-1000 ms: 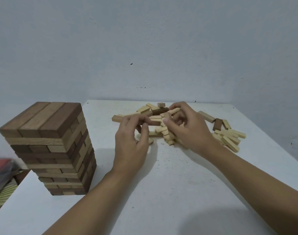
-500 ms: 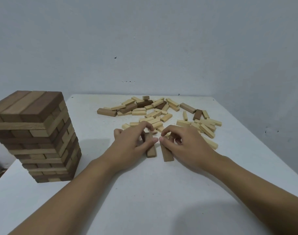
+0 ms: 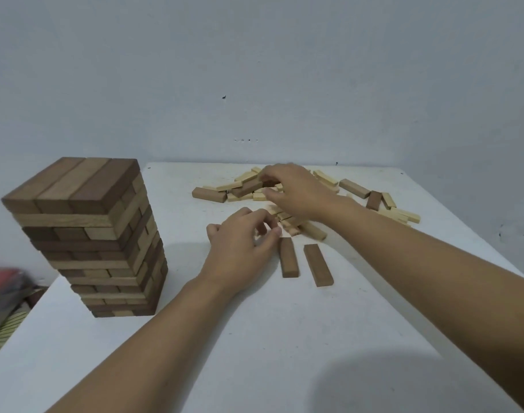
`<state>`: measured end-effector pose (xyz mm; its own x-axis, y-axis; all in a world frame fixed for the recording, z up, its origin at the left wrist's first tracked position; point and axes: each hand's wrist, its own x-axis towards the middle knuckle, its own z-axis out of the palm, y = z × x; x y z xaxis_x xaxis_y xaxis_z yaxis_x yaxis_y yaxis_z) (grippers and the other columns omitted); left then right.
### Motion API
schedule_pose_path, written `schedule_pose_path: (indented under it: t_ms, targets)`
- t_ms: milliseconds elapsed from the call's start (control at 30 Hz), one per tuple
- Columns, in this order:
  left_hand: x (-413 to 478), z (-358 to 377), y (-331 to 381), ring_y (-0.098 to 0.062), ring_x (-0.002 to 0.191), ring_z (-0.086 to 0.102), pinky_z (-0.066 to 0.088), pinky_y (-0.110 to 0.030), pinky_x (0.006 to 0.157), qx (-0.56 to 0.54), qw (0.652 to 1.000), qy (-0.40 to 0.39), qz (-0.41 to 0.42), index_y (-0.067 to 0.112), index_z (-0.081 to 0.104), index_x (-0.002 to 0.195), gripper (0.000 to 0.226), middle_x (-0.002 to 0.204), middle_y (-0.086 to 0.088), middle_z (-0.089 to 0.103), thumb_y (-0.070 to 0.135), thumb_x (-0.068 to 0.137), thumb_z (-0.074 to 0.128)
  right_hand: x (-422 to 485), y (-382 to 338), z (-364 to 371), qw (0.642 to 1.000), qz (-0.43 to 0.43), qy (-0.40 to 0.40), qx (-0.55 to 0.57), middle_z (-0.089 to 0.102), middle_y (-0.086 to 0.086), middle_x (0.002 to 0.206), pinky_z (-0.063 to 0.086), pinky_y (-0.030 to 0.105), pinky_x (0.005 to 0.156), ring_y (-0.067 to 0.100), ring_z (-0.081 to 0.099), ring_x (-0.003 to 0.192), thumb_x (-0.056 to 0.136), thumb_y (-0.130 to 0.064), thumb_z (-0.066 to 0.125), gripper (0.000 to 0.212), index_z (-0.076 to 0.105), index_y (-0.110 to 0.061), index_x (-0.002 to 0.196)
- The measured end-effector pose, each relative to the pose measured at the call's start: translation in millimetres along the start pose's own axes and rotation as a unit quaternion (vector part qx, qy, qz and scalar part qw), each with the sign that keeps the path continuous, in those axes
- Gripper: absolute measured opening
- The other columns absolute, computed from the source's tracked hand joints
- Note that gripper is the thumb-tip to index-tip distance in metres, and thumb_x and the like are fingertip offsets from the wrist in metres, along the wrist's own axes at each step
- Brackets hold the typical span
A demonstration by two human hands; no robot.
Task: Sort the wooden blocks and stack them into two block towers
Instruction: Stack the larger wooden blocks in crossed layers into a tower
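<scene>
Two dark brown wooden blocks [image 3: 289,257], long axes pointing away, left hand [image 3: 243,245] loosely curled, empty, right hand [image 3: 299,189], hold indiscernible.

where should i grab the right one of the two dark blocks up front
Probably best to pinch the right dark block across its long sides at mid-length, from above: it lies flat, with a gap to the left dark block.

The right hand [image 3: 296,189] covers the middle of the loose block pile [image 3: 246,177], and its fingertips are buried there, so I can't tell whether they pinch a block. At the left edge I see a red object [image 3: 1,278], blurred and cut off. The tower [image 3: 85,234] hides its own far side.
</scene>
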<state>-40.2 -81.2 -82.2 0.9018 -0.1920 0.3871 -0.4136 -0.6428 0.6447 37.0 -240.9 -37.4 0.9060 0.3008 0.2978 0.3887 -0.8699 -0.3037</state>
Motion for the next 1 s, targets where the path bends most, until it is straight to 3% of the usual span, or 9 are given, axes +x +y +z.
schedule_pose_path:
  t_ms: [133, 300, 467, 600, 733, 867, 1000]
  targets:
    - [5, -2, -6, -0.005, 0.09, 0.05, 0.017, -0.035, 0.076, 0.031, 0.996, 0.051, -0.066, 0.037, 0.062, 0.085, 0.011, 0.091, 0.012, 0.056, 0.037, 0.095, 0.06, 30, 2, 10, 0.998, 0.013, -0.038, -0.047, 0.061, -0.004, 0.105, 0.048, 0.044, 0.091, 0.022, 0.055, 0.11, 0.098, -0.027, 0.058, 0.024, 0.064, -0.018, 0.119]
    - [8, 3, -7, -0.008, 0.097, 0.049, 0.018, -0.036, 0.08, 0.038, 0.992, 0.069, -0.097, 0.037, 0.061, 0.095, 0.015, 0.096, 0.012, 0.054, 0.024, 0.091, 0.054, 40, 9, 20, 0.994, -0.008, -0.049, -0.095, 0.058, -0.001, 0.121, 0.042, 0.047, 0.096, 0.022, 0.047, 0.118, 0.099, -0.03, 0.057, 0.024, 0.063, -0.023, 0.122]
    - [9, 3, -7, -0.008, 0.095, 0.05, 0.019, -0.036, 0.082, 0.035, 0.992, 0.064, -0.1, 0.037, 0.063, 0.093, 0.016, 0.097, 0.012, 0.053, 0.024, 0.091, 0.054, 42, 14, 21, 0.992, -0.042, -0.022, -0.118, 0.057, -0.001, 0.12, 0.039, 0.044, 0.093, 0.021, 0.046, 0.12, 0.102, -0.032, 0.059, 0.023, 0.062, -0.021, 0.122]
    - [8, 1, -4, -0.006, 0.092, 0.049, 0.016, -0.034, 0.08, 0.017, 0.993, 0.056, -0.1, 0.036, 0.063, 0.091, 0.014, 0.097, 0.012, 0.053, 0.024, 0.091, 0.055, 37, 17, 22, 0.994, -0.052, -0.011, -0.091, 0.062, -0.005, 0.116, 0.037, 0.042, 0.094, 0.019, 0.048, 0.115, 0.103, -0.025, 0.059, 0.016, 0.062, -0.018, 0.117]
    - [7, -1, -2, -0.005, 0.09, 0.049, 0.015, -0.033, 0.077, 0.002, 0.995, 0.045, -0.094, 0.035, 0.062, 0.088, 0.014, 0.095, 0.013, 0.055, 0.022, 0.091, 0.056, 23, 16, 21, 0.999, -0.028, 0.029, -0.029, 0.062, -0.006, 0.108, 0.042, 0.046, 0.098, 0.016, 0.051, 0.108, 0.101, -0.025, 0.063, 0.023, 0.06, -0.02, 0.123]
    - [5, -3, 0, -0.001, 0.087, 0.05, 0.013, -0.034, 0.074, -0.008, 0.995, 0.046, -0.093, 0.034, 0.062, 0.084, 0.012, 0.092, 0.013, 0.057, 0.024, 0.089, 0.059, -6, 11, 11, 0.991, 0.032, 0.089, 0.098, 0.063, -0.004, 0.099, 0.05, 0.039, 0.086, 0.014, 0.057, 0.093, 0.1, -0.023, 0.064, 0.027, 0.06, -0.019, 0.127]
    - [2, -4, 4, 0.001, 0.09, 0.05, 0.019, -0.034, 0.081, -0.01, 0.997, 0.019, -0.077, 0.036, 0.063, 0.083, 0.005, 0.093, 0.013, 0.059, 0.032, 0.086, 0.066, -51, 8, -5, 0.982, 0.073, 0.097, 0.146, 0.062, -0.006, 0.089, 0.044, 0.03, 0.074, 0.009, 0.052, 0.079, 0.1, -0.027, 0.062, 0.02, 0.063, -0.023, 0.119]
